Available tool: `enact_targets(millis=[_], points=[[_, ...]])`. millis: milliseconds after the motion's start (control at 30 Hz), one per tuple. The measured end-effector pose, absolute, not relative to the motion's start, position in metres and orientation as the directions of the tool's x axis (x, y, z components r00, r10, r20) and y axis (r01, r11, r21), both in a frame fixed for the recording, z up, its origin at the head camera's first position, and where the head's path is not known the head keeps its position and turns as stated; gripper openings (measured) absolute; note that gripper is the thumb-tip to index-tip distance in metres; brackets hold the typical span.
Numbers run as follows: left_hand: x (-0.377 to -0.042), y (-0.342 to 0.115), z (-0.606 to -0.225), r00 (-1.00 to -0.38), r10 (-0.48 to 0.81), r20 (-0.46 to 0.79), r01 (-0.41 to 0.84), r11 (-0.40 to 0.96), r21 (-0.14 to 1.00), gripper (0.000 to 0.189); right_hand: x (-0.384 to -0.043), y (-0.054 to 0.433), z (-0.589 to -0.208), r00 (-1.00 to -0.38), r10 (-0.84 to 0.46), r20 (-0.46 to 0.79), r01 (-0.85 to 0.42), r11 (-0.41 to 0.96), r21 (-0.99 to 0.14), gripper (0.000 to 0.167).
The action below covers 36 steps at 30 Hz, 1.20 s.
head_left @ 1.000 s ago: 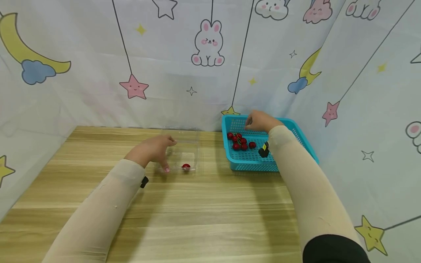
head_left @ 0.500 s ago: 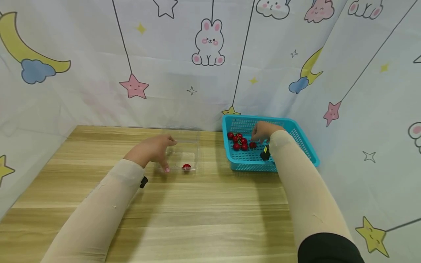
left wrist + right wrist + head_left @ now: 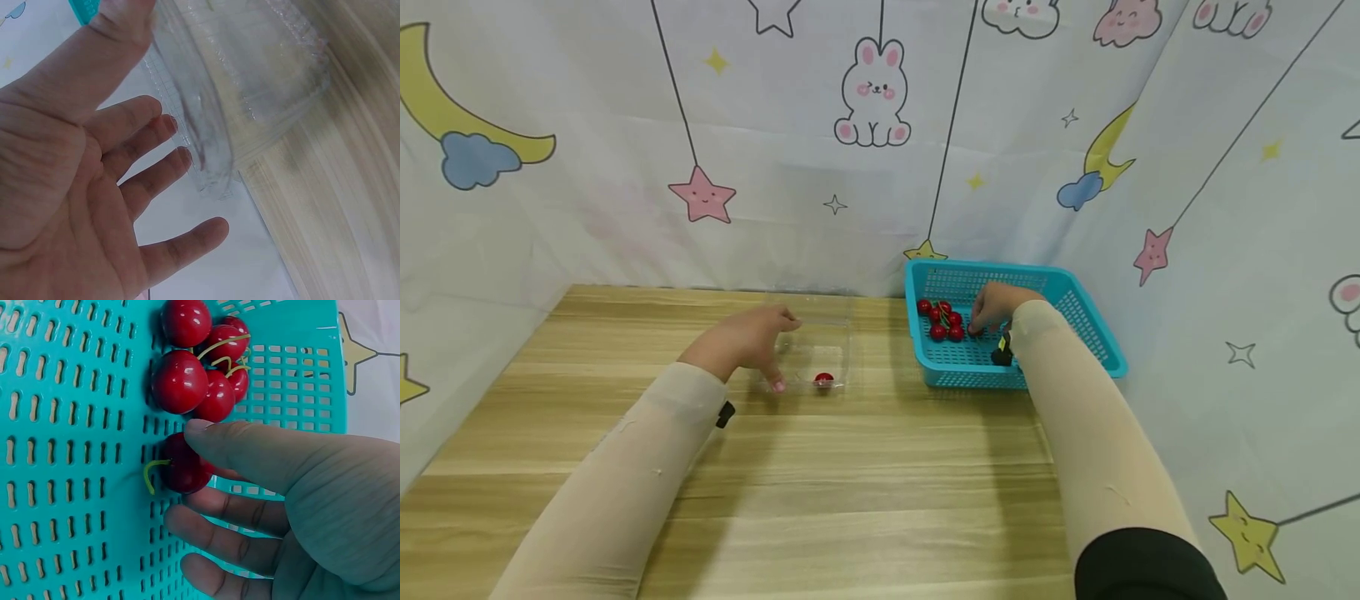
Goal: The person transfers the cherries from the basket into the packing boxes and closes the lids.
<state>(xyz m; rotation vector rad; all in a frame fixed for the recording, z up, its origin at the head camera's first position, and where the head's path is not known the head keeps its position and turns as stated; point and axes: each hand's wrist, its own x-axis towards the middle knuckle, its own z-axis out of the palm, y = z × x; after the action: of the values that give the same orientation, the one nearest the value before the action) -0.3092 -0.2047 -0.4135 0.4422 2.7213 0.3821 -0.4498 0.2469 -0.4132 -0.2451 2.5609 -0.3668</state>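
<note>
My left hand (image 3: 747, 342) is at the left side of a clear plastic box (image 3: 197, 119), its thumb at the wall and its fingers spread and relaxed. One red cherry (image 3: 823, 380) lies near the front of that box. Inside a blue plastic basket (image 3: 970, 374), my right hand (image 3: 996, 305) pinches a dark red cherry (image 3: 185, 469) between thumb and index finger, its other fingers loosely bent. A green stem (image 3: 150, 477) sticks out from this cherry. Several more stemmed cherries (image 3: 180, 382) are clustered beside the thumb.
Both containers stand toward the back of a wooden table (image 3: 850, 483), the basket right of the box. A white curtain (image 3: 790, 108) printed with stars, moons and a rabbit hangs close behind. The box's clear lid (image 3: 812, 302) stands raised at its back.
My right hand has moved down into the basket, from above its back part to the single cherry, which it now pinches. My left hand has stayed at the box.
</note>
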Motion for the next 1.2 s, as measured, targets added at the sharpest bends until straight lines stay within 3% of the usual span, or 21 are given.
enact_targets(millis=[367,600,733,1200], points=[[-0.31,-0.205,-0.415,-0.887,0.355,-0.296,0.259,0.912,0.318,0.119,-0.452,0.247,-0.416,-0.831,-0.227,-0.507,-0.064,0.946,-0.319,0.009],[-0.31,-0.204,-0.414,-0.888,0.349,-0.299,0.253,0.915,0.316,0.12,-0.453,0.248,-0.403,-0.846,-0.252,-0.47,-0.139,0.955,-0.263,0.013],[-0.309,-0.204,-0.413,-0.889,0.347,-0.299,0.251,0.915,0.317,0.12,-0.453,0.244,-0.389,-0.854,-0.27,-0.444,-0.151,0.946,-0.285,0.016],[-0.309,-0.205,-0.414,-0.888,0.344,-0.304,0.242,0.913,0.328,0.12,-0.419,0.187,-0.337,-0.864,-0.46,-0.204,-0.357,0.846,-0.396,0.023]])
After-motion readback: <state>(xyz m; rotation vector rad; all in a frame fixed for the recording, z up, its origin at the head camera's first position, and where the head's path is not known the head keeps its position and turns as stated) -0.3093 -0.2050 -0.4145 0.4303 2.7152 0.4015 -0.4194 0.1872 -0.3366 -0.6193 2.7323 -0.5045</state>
